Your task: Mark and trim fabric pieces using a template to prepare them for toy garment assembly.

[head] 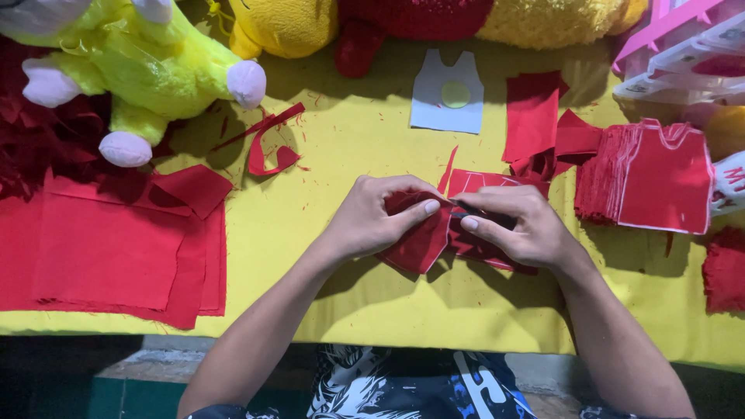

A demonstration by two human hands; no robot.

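Observation:
My left hand (376,217) pinches a small piece of red fabric (419,244) at the middle of the yellow table cover (349,147). My right hand (516,225) is closed around dark scissors (469,211), whose blades meet the fabric's upper edge between my thumbs. More red fabric (485,182) lies under and behind my right hand. The scissors' handles are hidden inside my fingers.
A stack of cut red vest-shaped pieces (660,178) sits at the right. A white vest-shaped template (446,93) lies at the back. Folded red cloth (109,248) covers the left. Red scraps (268,151), a yellow-green plush toy (132,62), other plush toys (419,19) and pink trays (683,46) line the back.

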